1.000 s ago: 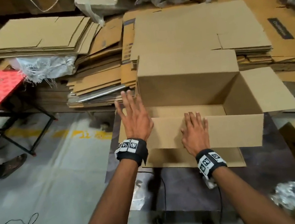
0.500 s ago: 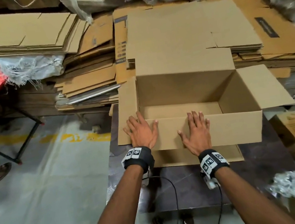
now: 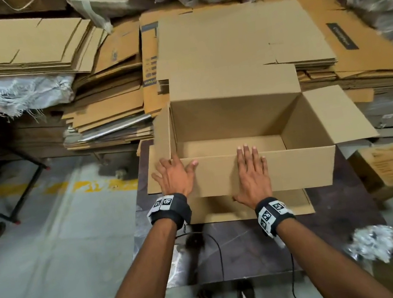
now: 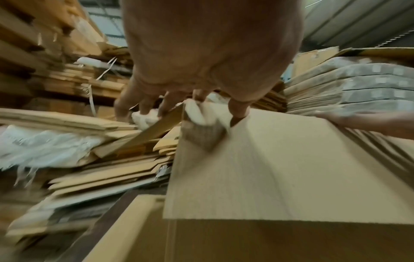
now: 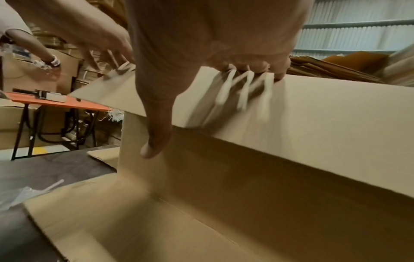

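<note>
- Head view: cardboard box (image 3: 236, 116) stands on the dark table (image 3: 246, 249), with its mouth facing up and its long axis running left to right across the table. Left hand (image 3: 172, 176) presses the box's near left corner. Right hand (image 3: 251, 173) lies flat on the near flap (image 3: 297, 168). Both hands' fingers are straight and slightly apart. The step looks like folding that flap outward, and the next move calls for an even downward push along its crease.
- Left wrist view: blurred. The left hand's fingers (image 4: 132, 101) splay over the corner and grip nothing.
- Right wrist view: the right hand's fingers (image 5: 280, 70) lie straight along the flap's edge, with the thumb hanging apart. A bottom flap (image 5: 112, 221) lies flat on the table.
</note>
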A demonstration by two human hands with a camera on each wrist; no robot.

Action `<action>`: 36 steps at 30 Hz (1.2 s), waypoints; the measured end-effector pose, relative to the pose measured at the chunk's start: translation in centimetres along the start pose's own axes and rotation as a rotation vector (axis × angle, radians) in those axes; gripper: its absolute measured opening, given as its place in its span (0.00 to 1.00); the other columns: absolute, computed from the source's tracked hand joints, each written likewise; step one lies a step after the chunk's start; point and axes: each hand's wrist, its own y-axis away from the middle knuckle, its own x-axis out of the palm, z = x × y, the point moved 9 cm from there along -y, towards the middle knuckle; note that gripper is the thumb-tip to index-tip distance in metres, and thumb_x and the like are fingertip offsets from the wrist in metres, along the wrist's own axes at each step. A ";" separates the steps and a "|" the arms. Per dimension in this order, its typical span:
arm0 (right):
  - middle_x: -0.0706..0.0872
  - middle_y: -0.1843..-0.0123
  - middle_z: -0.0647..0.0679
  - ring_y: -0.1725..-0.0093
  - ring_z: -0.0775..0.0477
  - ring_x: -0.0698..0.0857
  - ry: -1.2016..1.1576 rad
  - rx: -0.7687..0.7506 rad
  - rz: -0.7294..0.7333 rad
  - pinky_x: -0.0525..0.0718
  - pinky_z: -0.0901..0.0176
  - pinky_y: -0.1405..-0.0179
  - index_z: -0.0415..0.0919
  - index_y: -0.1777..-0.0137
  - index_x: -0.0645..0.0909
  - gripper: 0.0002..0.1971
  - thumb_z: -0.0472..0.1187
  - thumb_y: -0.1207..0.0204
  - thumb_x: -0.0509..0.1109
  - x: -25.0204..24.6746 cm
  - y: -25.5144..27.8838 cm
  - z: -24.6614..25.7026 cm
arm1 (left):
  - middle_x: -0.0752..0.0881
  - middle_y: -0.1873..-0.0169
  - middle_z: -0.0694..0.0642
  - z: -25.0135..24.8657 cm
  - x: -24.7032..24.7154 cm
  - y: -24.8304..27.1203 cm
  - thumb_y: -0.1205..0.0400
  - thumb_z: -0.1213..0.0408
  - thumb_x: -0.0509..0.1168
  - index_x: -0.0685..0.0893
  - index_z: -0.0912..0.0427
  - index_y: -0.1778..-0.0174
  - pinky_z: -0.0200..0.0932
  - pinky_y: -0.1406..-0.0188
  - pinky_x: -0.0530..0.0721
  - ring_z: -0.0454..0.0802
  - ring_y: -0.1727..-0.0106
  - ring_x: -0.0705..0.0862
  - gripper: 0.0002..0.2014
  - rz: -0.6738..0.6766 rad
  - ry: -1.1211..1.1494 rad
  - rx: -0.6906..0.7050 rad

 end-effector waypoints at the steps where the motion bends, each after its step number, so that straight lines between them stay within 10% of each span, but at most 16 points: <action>1: 0.38 0.09 0.34 0.10 0.30 0.40 -0.001 -0.019 0.004 0.50 0.30 0.12 0.35 0.11 0.32 0.82 0.65 0.50 0.87 0.1 0.3 -0.1 | 0.63 0.17 0.76 -0.5 -0.4 0.7 0.13 0.35 0.53 0.69 0.60 0.20 0.79 0.21 0.56 0.76 0.15 0.58 0.35 -0.017 -0.036 0.021; 4: 0.41 0.09 0.33 0.10 0.29 0.41 -0.052 -0.104 -0.062 0.50 0.29 0.12 0.36 0.09 0.40 0.71 0.49 0.47 0.82 -1.5 1.6 -0.2 | 0.58 0.14 0.73 -4.2 -3.3 4.5 0.15 0.51 0.64 0.71 0.60 0.19 0.81 0.19 0.53 0.76 0.13 0.50 0.29 -0.211 0.022 0.247; 7: 0.69 0.15 0.37 0.13 0.30 0.61 -0.200 -0.228 -0.308 0.63 0.29 0.16 0.39 0.14 0.65 0.55 0.37 0.48 0.77 -6.4 3.3 -1.3 | 0.71 0.20 0.69 -7.8 -6.6 9.5 0.18 0.61 0.69 0.83 0.60 0.31 0.77 0.20 0.61 0.72 0.14 0.59 0.19 -0.490 0.204 0.481; 13: 0.87 0.44 0.41 0.38 0.35 0.76 -0.172 -0.146 -0.898 0.75 0.35 0.32 0.42 0.38 0.85 0.22 0.31 0.34 0.78 -15.1 1.6 -7.3 | 0.79 0.42 0.67 -12.4 -7.9 11.5 0.20 0.68 0.69 0.88 0.64 0.42 0.73 0.24 0.70 0.68 0.32 0.73 0.11 -0.782 0.169 0.533; 22: 0.82 0.37 0.42 0.39 0.38 0.76 -0.308 -0.031 -0.482 0.75 0.42 0.39 0.47 0.33 0.83 0.19 0.42 0.24 0.76 -5.3 -1.0 -16.1 | 0.74 0.34 0.65 -9.4 1.3 5.6 0.20 0.67 0.69 0.78 0.63 0.32 0.63 0.30 0.76 0.64 0.32 0.71 0.20 -0.454 0.294 0.102; 26: 0.70 0.27 0.32 0.29 0.32 0.70 -0.589 0.383 -0.390 0.73 0.33 0.27 0.36 0.27 0.73 0.28 0.43 0.24 0.78 -0.4 2.1 -22.5 | 0.69 0.27 0.66 -5.8 4.1 6.3 0.20 0.71 0.71 0.70 0.64 0.24 0.47 0.29 0.71 0.58 0.28 0.72 0.28 -0.436 0.602 -0.142; 30: 0.61 0.20 0.27 0.23 0.28 0.68 -1.040 0.808 -0.284 0.68 0.34 0.18 0.28 0.17 0.61 0.51 0.46 0.32 0.87 3.6 3.2 -27.6 | 0.61 0.17 0.67 -1.8 6.5 4.6 0.24 0.64 0.80 0.56 0.62 0.12 0.59 0.16 0.65 0.65 0.17 0.65 0.49 -0.353 0.734 -0.412; 36: 0.66 0.13 0.36 0.15 0.32 0.67 -1.172 0.800 -0.035 0.68 0.34 0.16 0.38 0.10 0.54 0.64 0.68 0.38 0.84 9.0 1.8 -29.0 | 0.73 0.20 0.60 0.0 7.5 0.9 0.36 0.58 0.84 0.61 0.57 0.16 0.59 0.18 0.71 0.60 0.20 0.73 0.54 -0.200 0.879 -0.433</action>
